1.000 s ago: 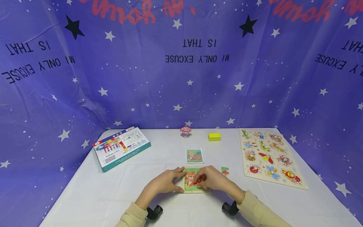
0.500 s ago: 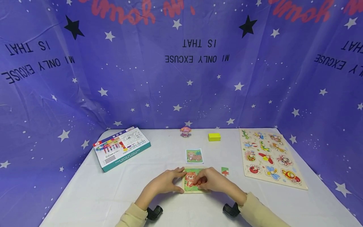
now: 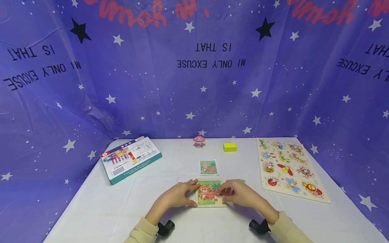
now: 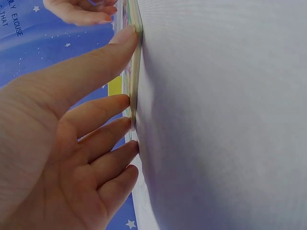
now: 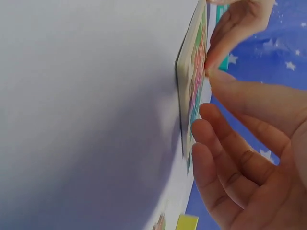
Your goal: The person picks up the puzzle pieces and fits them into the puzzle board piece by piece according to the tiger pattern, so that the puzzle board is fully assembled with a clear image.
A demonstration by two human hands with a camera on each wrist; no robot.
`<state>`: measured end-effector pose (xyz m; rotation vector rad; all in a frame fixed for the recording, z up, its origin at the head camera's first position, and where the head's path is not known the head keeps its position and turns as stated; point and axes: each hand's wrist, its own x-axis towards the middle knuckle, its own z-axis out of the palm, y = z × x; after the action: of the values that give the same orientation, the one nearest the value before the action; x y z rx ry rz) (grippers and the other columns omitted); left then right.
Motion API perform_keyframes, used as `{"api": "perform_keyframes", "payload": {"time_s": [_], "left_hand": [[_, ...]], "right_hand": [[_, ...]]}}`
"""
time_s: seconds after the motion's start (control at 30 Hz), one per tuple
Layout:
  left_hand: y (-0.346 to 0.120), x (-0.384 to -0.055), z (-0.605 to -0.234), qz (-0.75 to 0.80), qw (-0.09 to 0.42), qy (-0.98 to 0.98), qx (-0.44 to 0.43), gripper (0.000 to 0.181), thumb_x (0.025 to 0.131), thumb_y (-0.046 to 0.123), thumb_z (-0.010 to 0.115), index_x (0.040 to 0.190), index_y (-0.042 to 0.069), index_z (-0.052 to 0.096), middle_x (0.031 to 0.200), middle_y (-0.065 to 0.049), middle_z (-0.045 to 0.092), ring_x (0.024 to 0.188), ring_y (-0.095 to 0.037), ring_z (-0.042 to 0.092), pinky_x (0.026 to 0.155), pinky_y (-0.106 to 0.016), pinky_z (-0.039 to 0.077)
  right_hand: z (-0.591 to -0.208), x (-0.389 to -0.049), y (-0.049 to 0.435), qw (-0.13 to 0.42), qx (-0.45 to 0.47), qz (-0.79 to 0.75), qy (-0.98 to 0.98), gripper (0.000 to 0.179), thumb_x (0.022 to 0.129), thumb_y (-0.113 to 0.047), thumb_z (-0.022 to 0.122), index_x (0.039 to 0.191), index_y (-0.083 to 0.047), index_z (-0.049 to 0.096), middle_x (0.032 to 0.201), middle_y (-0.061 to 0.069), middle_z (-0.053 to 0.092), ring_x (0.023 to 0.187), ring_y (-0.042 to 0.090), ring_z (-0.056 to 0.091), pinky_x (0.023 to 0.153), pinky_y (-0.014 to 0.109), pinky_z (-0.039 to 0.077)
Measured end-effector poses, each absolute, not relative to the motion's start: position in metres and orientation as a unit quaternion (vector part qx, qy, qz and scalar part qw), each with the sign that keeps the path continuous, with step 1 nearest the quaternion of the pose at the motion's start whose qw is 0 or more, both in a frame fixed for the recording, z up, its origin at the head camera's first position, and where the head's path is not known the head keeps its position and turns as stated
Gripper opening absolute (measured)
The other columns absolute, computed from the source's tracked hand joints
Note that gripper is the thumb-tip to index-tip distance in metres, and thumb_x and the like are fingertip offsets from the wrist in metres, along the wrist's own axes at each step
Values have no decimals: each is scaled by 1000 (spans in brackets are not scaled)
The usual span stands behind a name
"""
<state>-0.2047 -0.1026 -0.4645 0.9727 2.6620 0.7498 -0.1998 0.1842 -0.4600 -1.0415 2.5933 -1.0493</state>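
Observation:
A small wooden jigsaw board (image 3: 203, 206) with a red tiger picture lies in the middle of the near table. Its lower right corner shows bare pale wood. My left hand (image 3: 175, 194) steadies the board's left side, thumb at the near corner and fingertips farther along the edge. In the left wrist view that thumb (image 4: 125, 36) rests on the board's rim. Over the right side of the board is my right hand (image 3: 241, 194), its fingers loosely bent, with nothing visible between them. Behind it, a green jigsaw piece (image 3: 242, 181) is mostly hidden.
A picture card (image 3: 208, 167) lies just beyond the board. Farther back stand a pink figurine (image 3: 199, 141) and a yellow block (image 3: 229, 147). On the left is a boxed toy (image 3: 131, 159); a large insect peg puzzle (image 3: 288, 168) lies on the right.
My right hand has drawn to the right off the tiger picture, uncovering more of it and covering most of the loose piece. The left hand has stayed at the board's edge.

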Motion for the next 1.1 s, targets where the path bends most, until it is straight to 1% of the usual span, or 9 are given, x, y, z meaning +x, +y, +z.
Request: {"api": "perform_keyframes", "payload": {"time_s": [0.1,0.23,0.3,0.4,0.57,0.7,0.83,0.97,1.1], "left_hand": [[-103,-204,-464,257,104,902,331,74,75,34,81,138,7,53,148,-12,42,137,-32,36,111,-44,31],[-103,-204,-464,261,102,900,334,74,75,34,81,138,6,53,147,-13,42,137,-32,37,111,-44,31],[-103,-204,-464,261,101,900,335,74,75,34,81,138,6,53,147,-13,42,136,-32,37,111,-44,31],[-103,-204,-464,261,101,900,334,74,75,34,81,138,7,53,147,-13,42,136,-32,37,111,-44,31],[-103,-204,-465,263,104,899,334,74,75,34,81,138,7,53,147,-12,42,137,-32,36,111,-44,31],[-103,-204,-465,263,104,899,333,74,75,34,81,138,7,53,147,-12,42,137,-32,36,111,-44,31],[-103,-204,-465,262,104,900,333,75,75,34,81,138,7,53,147,-12,42,137,-31,37,111,-44,32],[-103,-204,-465,263,104,900,332,74,75,34,81,139,7,53,147,-12,42,137,-31,36,111,-44,31],[-103,-204,-465,265,106,899,332,74,76,34,81,139,7,52,148,-12,42,137,-32,36,111,-45,31]], "right_hand": [[-460,-200,197,66,-347,-347,869,26,80,-9,78,106,-11,73,96,-2,69,78,10,60,63,22,53],[-461,-203,214,33,-337,-342,876,27,78,-9,79,104,-10,73,95,0,69,80,18,62,63,23,52],[-462,-204,222,16,-331,-336,882,27,77,-8,80,103,-9,73,94,0,69,78,19,61,63,25,51],[-463,-206,232,1,-319,-328,889,27,76,-7,81,102,-9,73,92,0,68,77,20,60,64,27,51],[-466,-210,245,-8,-303,-322,897,27,76,-6,80,102,-9,73,92,-1,68,79,17,60,66,29,52],[-467,-215,251,-22,-285,-315,905,26,76,-6,80,101,-9,73,92,-2,68,78,17,60,64,27,51],[-467,-221,255,-23,-270,-302,914,27,76,-8,81,103,-8,72,91,-1,67,77,18,58,63,26,49],[-464,-226,255,-5,-262,-289,921,31,76,-11,81,105,-7,71,91,0,65,78,18,56,64,25,47],[-462,-230,253,13,-260,-282,924,33,75,-10,82,106,-6,69,87,0,61,76,17,52,63,25,44]]}}
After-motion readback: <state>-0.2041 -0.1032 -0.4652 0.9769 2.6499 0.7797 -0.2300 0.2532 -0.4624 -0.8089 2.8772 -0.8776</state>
